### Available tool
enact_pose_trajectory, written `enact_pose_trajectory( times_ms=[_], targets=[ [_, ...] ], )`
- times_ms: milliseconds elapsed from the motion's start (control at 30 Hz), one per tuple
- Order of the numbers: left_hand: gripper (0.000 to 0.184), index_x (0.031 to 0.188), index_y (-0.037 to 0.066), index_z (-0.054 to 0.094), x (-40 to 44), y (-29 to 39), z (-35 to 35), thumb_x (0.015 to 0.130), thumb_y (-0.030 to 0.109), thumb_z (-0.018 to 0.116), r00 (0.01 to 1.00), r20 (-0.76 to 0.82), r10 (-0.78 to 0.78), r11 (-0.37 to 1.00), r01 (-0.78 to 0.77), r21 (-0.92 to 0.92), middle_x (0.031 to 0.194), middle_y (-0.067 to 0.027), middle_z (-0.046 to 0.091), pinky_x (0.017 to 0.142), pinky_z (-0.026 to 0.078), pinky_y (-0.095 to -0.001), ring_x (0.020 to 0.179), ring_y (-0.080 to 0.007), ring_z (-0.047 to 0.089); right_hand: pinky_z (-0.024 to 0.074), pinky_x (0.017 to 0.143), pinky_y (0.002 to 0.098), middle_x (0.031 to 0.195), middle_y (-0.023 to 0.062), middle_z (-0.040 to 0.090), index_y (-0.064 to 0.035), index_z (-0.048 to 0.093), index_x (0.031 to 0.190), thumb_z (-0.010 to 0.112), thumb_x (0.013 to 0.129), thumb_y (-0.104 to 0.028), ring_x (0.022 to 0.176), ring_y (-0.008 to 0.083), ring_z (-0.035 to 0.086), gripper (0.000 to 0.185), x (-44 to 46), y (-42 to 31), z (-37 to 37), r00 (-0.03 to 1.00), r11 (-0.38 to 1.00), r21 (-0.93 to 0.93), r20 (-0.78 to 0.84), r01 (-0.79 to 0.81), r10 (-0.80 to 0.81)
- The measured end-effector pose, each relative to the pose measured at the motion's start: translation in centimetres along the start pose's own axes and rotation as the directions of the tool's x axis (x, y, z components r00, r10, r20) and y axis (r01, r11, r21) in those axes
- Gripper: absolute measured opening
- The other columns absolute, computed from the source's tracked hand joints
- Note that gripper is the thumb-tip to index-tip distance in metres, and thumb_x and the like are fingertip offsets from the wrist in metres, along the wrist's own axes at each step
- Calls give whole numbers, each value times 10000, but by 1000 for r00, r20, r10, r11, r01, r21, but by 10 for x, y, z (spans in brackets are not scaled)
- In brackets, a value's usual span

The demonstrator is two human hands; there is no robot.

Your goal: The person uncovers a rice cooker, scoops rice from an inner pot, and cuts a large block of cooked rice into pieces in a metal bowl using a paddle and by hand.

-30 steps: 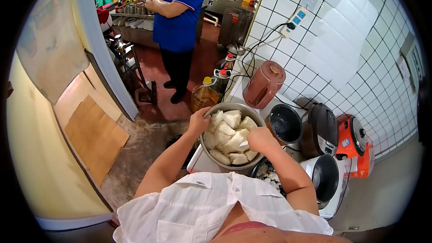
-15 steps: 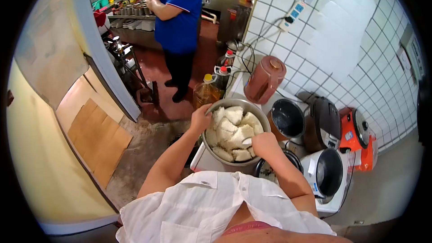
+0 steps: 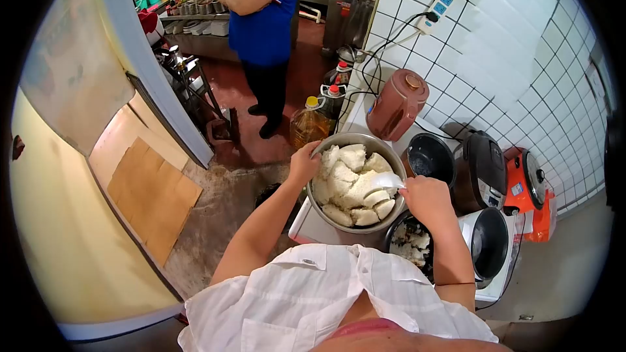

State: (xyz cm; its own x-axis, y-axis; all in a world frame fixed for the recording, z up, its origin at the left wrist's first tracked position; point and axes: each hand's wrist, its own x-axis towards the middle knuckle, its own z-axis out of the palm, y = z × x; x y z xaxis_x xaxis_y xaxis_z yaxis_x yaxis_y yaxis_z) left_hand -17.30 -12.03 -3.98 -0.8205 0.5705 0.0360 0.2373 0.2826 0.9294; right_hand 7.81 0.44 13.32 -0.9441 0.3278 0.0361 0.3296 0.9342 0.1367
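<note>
A round metal pot (image 3: 315, 201) full of big lumps of white cooked rice (image 3: 349, 182) stands at the counter's near left corner. My left hand (image 3: 304, 164) is closed on its left rim. In my right hand (image 3: 427, 197), above the right rim, is a white rice paddle (image 3: 388, 180), its blade over the rice. Slices of rice lie just below the blade. Under my right forearm a black inner pot (image 3: 425, 266) with scraps of rice is partly hidden.
On the counter (image 3: 313, 225) stand a pinkish-brown kettle (image 3: 396, 105), another black inner pot (image 3: 430, 156), a dark rice cooker (image 3: 479, 169), an orange cooker (image 3: 527, 179) and a white cooker (image 3: 489, 241). Oil bottles (image 3: 310, 124) stand behind. A person in blue (image 3: 264, 26) stands with folded arms.
My right hand has lifted and moved right, bringing the paddle's blade up out of the rice. The black inner pot below shows more. The view has shifted slightly; my left hand still grips the rim.
</note>
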Motion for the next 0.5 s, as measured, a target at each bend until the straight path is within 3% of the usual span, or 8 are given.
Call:
enact_pose_trajectory(
  times_ms=[167,300,367,400,500],
  targets=[
    [391,1204,78,570,8,-7,3,819,144,570,999,-7,42,997,-41,58,1094,-155,628,845,460,-376,996,-305,597,489,591,396,726,114,637,-65,652,745,605,817,-304,690,288,639,254,15,2,27,1000,1000,3,-3,14,-14],
    [375,1192,67,574,6,-9,4,824,137,568,999,-11,43,999,-43,12,1097,-160,626,844,460,-375,1008,-309,594,482,590,413,728,126,633,-80,645,766,567,849,-292,695,302,630,240,5,-9,20,997,993,115,-68,-35,43],
    [365,1185,65,578,5,-8,4,826,128,566,999,-10,38,999,-38,-2,1095,-157,627,844,461,-374,1008,-310,595,479,593,426,728,127,627,-70,627,759,561,849,-314,689,315,622,268,-5,-13,33,998,991,124,34,-50,46],
    [356,1179,60,580,6,-11,5,828,121,569,996,-31,85,996,-84,33,1088,-147,632,844,463,-372,1003,-310,598,481,601,428,731,126,626,-73,631,766,562,846,-319,692,316,622,268,-12,-9,56,999,990,138,-20,-30,33],
    [354,1178,61,579,7,-12,5,829,121,571,997,-21,76,997,-76,-2,1090,-136,634,848,461,-371,1009,-307,596,476,628,435,783,134,632,-75,645,900,535,870,-295,731,324,614,248,-28,-23,71,995,953,288,5,-96,99]
  ],
)
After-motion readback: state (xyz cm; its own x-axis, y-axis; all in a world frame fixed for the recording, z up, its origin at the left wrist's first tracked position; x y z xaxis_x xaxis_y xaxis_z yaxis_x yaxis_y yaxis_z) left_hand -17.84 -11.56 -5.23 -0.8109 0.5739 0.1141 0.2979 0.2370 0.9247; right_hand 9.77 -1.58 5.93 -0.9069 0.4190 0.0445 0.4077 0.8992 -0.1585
